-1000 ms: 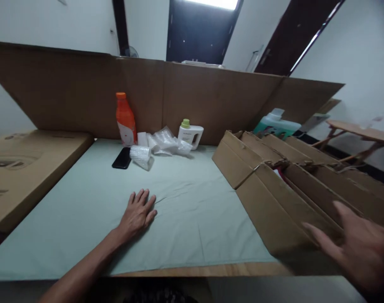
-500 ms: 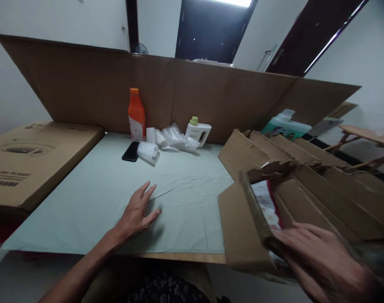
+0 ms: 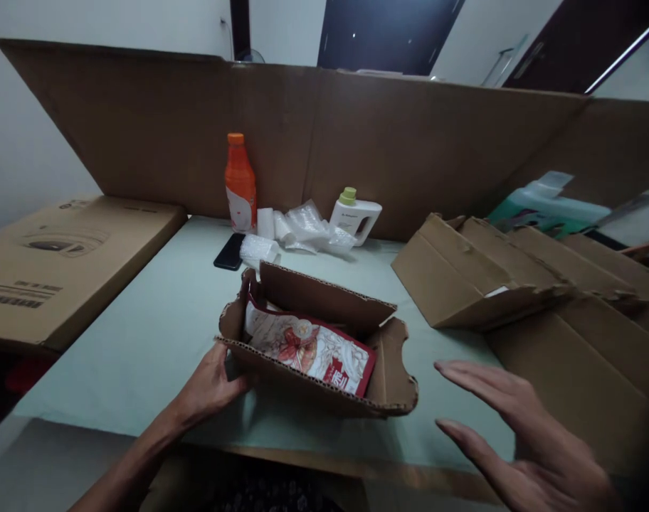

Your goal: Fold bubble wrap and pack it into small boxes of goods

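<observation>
An open-topped cardboard box (image 3: 314, 380) is in front of me over the table, with a red and white printed pouch (image 3: 308, 348) lying in it. My left hand (image 3: 210, 380) grips the box at its left end, thumb along the near side and the other fingers partly hidden behind. To the right of the box my right hand (image 3: 511, 427) is open, thumb and fingers spread apart, touching nothing. Beyond the box lie a black phone (image 3: 229, 252) and a roll of bubble wrap (image 3: 259, 250).
Several more cardboard boxes (image 3: 457, 267) stand at the right, with a bottle of green liquid (image 3: 549, 203) behind. An orange bottle (image 3: 240, 188), a white jug (image 3: 354, 217) and bubble wrap (image 3: 308, 227) line the cardboard wall (image 3: 410, 142). A large flat carton (image 3: 73, 263) is at left.
The box with the pouch has come from the right to the middle, in front of me. My left hand has taken hold of it; my right hand has let go. The view has shifted slightly.
</observation>
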The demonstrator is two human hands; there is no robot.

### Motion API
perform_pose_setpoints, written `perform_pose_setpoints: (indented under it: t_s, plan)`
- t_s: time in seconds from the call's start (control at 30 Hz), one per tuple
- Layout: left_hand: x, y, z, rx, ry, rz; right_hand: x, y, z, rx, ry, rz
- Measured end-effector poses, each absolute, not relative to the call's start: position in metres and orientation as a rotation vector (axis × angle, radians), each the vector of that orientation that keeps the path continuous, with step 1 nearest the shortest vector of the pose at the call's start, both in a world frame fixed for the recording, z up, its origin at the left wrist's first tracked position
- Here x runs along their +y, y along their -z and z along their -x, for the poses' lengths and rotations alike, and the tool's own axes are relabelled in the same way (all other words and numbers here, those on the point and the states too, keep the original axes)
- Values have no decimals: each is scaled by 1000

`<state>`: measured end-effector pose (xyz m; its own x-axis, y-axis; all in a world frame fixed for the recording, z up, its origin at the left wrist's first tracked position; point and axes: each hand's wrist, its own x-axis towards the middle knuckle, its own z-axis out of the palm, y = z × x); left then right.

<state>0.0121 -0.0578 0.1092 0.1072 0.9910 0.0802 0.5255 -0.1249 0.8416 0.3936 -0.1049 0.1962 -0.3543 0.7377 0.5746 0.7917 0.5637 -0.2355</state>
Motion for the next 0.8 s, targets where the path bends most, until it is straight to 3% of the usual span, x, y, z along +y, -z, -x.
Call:
perform_pose_setpoints:
  t_s: [0.3,0.6,0.8]
  plan:
    - [-65,-81,-33,1654,-991,-1654,-78,-116,-367,-2061,-593,1389]
    - [64,-96,-80,1400,-1180,-1701,66,-103,-392,-1702,-734,1572]
    - [70,-80,-51,1447,-1114,-1840,82,-92,-377,-1570,-875,1518]
